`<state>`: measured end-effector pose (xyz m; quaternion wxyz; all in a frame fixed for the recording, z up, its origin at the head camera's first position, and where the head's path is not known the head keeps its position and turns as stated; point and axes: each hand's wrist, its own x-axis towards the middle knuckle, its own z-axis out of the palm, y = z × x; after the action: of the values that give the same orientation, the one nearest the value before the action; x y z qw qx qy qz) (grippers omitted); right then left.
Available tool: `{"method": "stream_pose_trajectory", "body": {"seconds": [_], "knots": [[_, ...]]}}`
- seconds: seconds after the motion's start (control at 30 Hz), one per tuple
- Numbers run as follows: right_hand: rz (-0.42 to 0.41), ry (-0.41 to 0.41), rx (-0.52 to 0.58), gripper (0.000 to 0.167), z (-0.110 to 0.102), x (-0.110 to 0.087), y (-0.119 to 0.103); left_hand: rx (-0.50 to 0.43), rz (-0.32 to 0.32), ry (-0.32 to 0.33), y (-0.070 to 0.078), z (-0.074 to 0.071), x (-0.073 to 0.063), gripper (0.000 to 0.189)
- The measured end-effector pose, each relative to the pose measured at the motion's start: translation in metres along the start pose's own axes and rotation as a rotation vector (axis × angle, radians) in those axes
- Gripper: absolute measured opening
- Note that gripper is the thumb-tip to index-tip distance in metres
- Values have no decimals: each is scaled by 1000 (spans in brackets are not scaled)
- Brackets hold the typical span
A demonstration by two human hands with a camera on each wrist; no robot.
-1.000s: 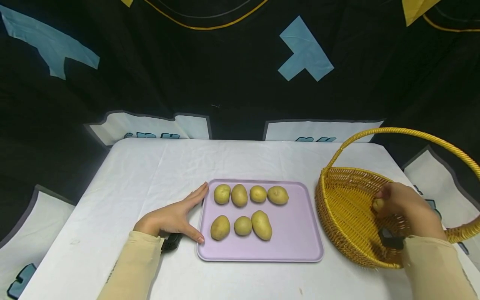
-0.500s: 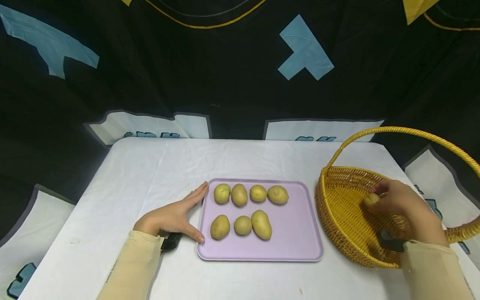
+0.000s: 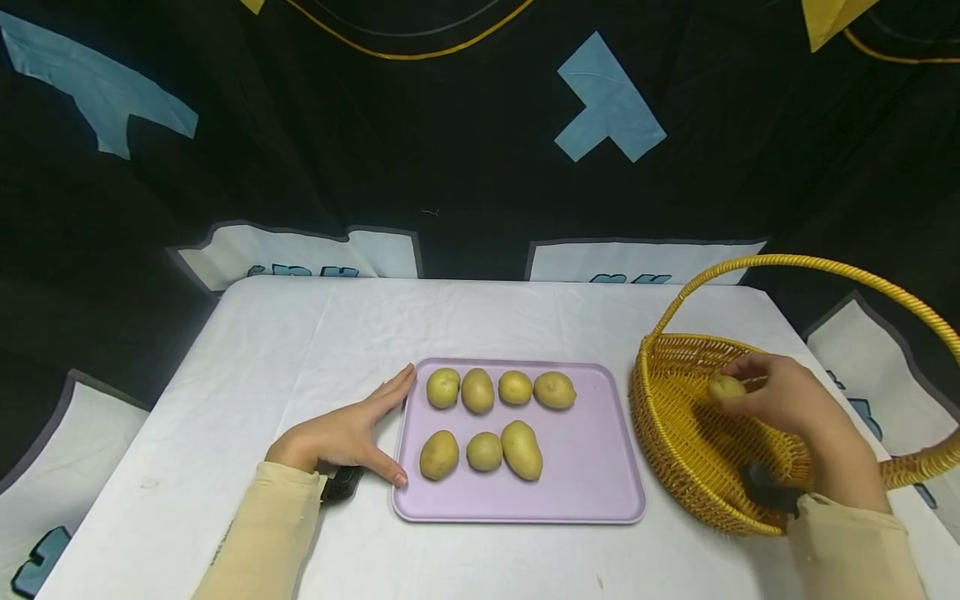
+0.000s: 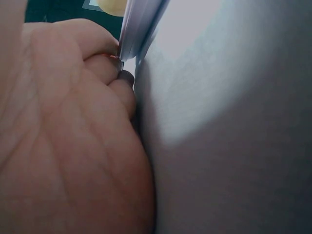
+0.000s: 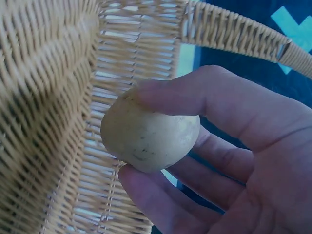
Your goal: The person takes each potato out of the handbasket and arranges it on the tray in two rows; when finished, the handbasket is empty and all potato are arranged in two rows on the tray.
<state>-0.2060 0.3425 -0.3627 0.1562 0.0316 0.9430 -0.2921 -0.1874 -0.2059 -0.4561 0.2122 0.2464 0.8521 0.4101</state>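
My right hand (image 3: 787,400) pinches a small round potato (image 5: 148,131) between thumb and fingers, over the inside of the yellow wicker basket (image 3: 682,479). In the right wrist view the basket's woven wall shows behind that potato. A lilac tray (image 3: 592,467) lies at the middle of the table. On it, several potatoes form a back row, among them a rounded one (image 3: 555,390) at its right end. Three more make a front row, ending in a long potato (image 3: 522,450). My left hand (image 3: 348,433) rests at the tray's left edge, fingers extended and thumb at the rim.
The basket's tall arched handle (image 3: 810,260) rises over its opening on the right. A white cloth (image 3: 480,321) covers the table. Behind it hangs a black curtain (image 3: 375,150) with blue and yellow shapes.
My right hand has lifted the potato from the right side of the basket and moved it leftward and up. The left hand and the tray have stayed in place.
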Motion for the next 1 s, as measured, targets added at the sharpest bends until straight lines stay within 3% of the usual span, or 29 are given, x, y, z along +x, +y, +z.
{"method": "stream_pose_trajectory", "body": {"seconds": [0.27, 0.67, 1.0], "knots": [[-37, 55, 22, 64, 7, -7, -7, -4, 12, -1, 0, 1, 0, 140], [-147, 214, 86, 64, 17, -17, -25, 2, 8, -1, 1, -1, -1, 139], [-192, 240, 94, 60, 23, -31, -40, 1, 1, -1, 1, -1, 0, 139]]}}
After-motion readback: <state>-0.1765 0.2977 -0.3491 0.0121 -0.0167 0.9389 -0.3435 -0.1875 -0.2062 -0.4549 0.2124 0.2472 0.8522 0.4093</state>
